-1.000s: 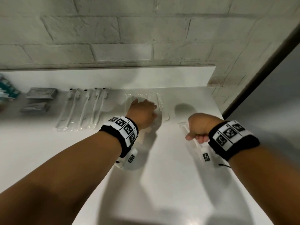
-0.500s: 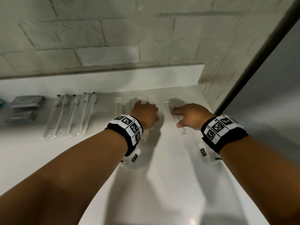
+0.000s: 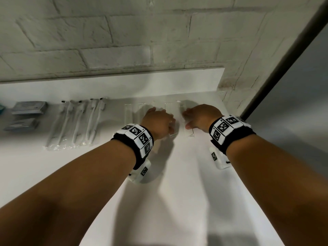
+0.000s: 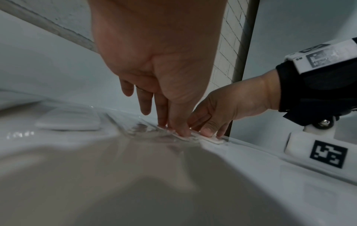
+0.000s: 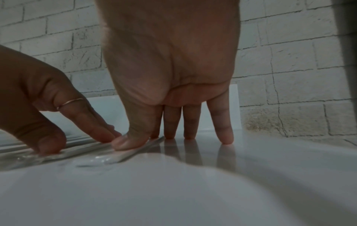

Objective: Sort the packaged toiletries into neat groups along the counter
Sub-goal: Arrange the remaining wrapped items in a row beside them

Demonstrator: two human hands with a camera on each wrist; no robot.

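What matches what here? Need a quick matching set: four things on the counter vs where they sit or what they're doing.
Things:
1. grey boxes
2. wrapped toothbrushes
3. left hand
4. right hand

Places or states:
A. fingertips pressing down the rightmost clear packet, nearest the counter's right end
B. far left, two of them, one nearer the wall
C. row of long packets between the boxes and the hands
D. fingers down on clear packets, wearing a thin ring

Pairs: 1-B, 2-C, 3-D, 4-A
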